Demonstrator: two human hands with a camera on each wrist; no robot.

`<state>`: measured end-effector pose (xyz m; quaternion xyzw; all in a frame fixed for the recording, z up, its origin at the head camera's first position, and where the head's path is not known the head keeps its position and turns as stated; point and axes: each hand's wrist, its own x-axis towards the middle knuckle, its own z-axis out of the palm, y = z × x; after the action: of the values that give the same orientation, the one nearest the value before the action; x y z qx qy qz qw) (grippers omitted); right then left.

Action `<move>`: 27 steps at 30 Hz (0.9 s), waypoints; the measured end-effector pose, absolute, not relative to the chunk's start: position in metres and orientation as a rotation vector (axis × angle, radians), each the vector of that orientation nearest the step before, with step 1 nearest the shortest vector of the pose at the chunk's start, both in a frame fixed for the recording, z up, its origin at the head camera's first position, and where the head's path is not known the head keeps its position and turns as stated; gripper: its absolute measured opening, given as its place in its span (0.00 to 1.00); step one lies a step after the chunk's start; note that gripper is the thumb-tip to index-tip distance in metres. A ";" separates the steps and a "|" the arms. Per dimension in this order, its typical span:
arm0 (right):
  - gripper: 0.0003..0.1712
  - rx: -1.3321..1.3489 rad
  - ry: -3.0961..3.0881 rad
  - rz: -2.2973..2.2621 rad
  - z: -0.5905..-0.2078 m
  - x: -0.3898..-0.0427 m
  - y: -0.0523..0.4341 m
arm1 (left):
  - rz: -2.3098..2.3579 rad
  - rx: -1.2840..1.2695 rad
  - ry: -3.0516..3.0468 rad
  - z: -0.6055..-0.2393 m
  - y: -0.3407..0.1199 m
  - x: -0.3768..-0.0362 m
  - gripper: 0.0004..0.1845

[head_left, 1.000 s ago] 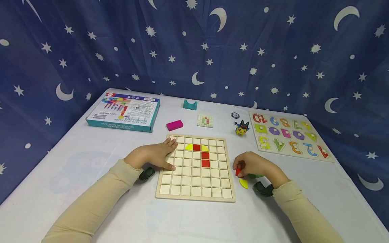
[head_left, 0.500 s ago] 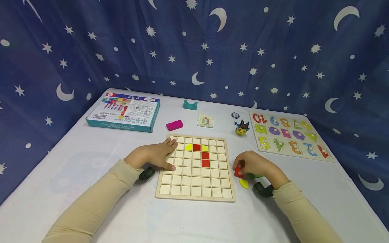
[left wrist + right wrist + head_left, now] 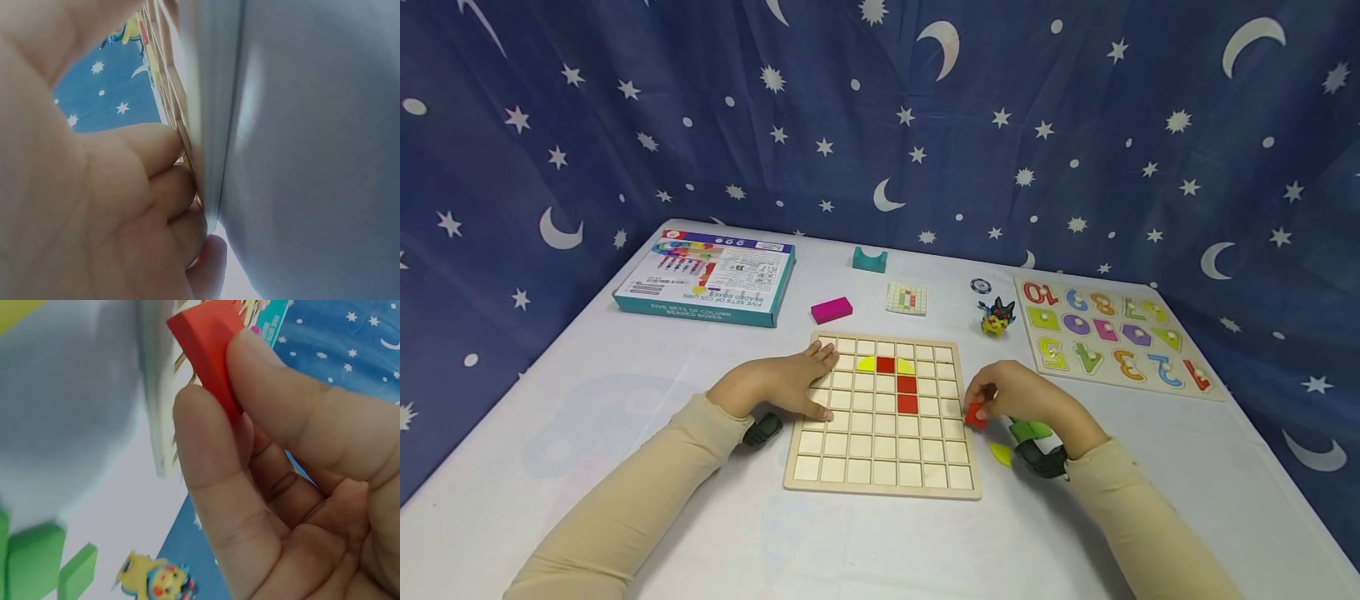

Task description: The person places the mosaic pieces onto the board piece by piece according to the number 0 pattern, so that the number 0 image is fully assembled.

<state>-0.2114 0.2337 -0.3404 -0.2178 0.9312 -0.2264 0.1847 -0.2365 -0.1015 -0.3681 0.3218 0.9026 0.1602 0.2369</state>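
Head view: a white table (image 3: pixel 625 392) is sitting in front of a blue curtain (image 3: pixel 700 108) w/ stars & moons. A wooden grid board (image 3: pixel 883 467) is lying at centre, already carrying a yellow half-disc pair and three red squares (image 3: pixel 907 393) running down from the top row. The left hand (image 3: pixel 778 385) is resting flat on the board's left edge, fingers straight, holding nothing, prob. steadying it. The right hand (image 3: pixel 1026 398) is hovering at the board's right edge, pinching a red block (image 3: pixel 974 414) btw thumb & fingers. Loose green pieces (image 3: pixel 1032 430) and a yellow piece (image 3: pixel 1001 453) are lying on the table just by that hand. Farther back: a boxed toy set (image 3: pixel 707 279), a pink block (image 3: pixel 831 309), a teal block (image 3: pixel 869 259), a small pattern card (image 3: pixel 906 297), a toy figure (image 3: pixel 997 316), and a number puzzle (image 3: pixel 1112 337) at right.

Left wrist view: the palm and fingers (image 3: pixel 156 187) are lying against the board's rim (image 3: pixel 187 134); nothing is held.

Right wrist view: thumb and forefinger are gripping the red block (image 3: pixel 209 350) firmly, one corner pointing toward the board edge (image 3: pixel 159 412).

Step in hand, as I judge it: carrying the red piece toward the grid. The next move likely calls for lining it up square over a free cell, prob. near the red ones, then lowering it flat.
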 end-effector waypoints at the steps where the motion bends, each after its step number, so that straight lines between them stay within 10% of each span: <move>1: 0.10 -0.634 2.619 -0.644 -0.341 -0.212 0.231 | 0.440 0.883 2.473 -0.368 -0.102 -0.236 0.50; 27: 0.10 -0.835 2.505 -0.678 -0.355 -0.216 0.157 | 0.436 0.876 2.465 -0.368 -0.101 -0.237 0.50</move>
<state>-0.2164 0.1566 -0.3549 -0.2997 0.8992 -0.2434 0.2061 -0.2366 -0.1014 -0.3677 0.3205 0.9018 0.1596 0.2420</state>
